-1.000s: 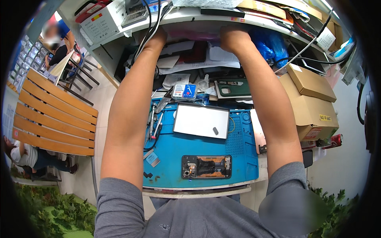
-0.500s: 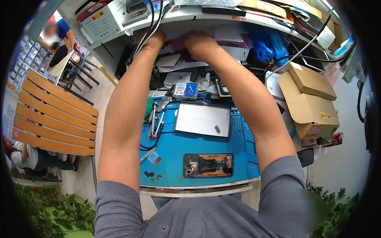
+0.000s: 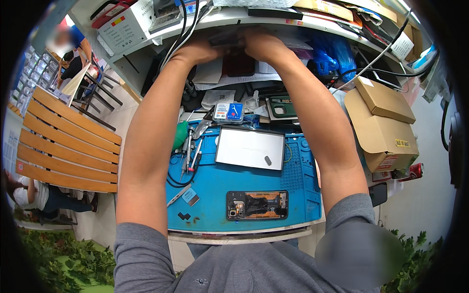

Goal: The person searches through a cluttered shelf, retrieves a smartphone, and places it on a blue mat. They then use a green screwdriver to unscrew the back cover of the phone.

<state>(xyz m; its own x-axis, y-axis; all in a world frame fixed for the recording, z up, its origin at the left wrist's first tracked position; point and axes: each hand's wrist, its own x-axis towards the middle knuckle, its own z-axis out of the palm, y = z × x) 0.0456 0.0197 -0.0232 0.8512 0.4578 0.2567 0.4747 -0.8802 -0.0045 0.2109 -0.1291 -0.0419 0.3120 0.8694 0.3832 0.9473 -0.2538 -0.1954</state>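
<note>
Dark thing (image 3: 225, 39) sits between the left hand (image 3: 199, 51) and the right hand (image 3: 261, 44), up under the shelf (image 3: 266, 23). It is dim there, so I cannot tell if either grip is clamped on it or loose. Just below is a flat, dark red thing (image 3: 239, 66). Blue bags (image 3: 337, 56) are right of the right hand. Nearer the body, a white tray (image 3: 246, 146) and an open phone (image 3: 257, 205) lie on a blue mat (image 3: 215, 180) on the desk (image 3: 205, 239).
</note>
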